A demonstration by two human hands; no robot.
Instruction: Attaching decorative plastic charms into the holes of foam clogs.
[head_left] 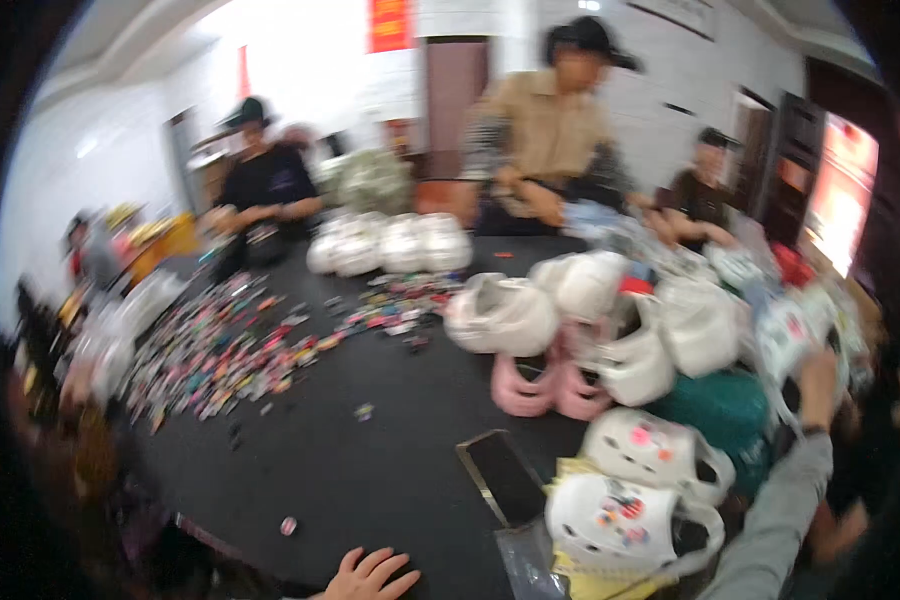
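The left hand (365,575) is laid flat on the black table (370,470), fingers apart, near two charm-studded white clogs (620,515). Farther off, the right hand (818,385) is stretched into the heap of plain clogs (700,320), its fingers too blurred to be judged. A picking step is suggested, for which one clog must be singled out.

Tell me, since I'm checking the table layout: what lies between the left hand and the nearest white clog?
In the head view, a dark phone lies on the black table between the left hand and the white clog.
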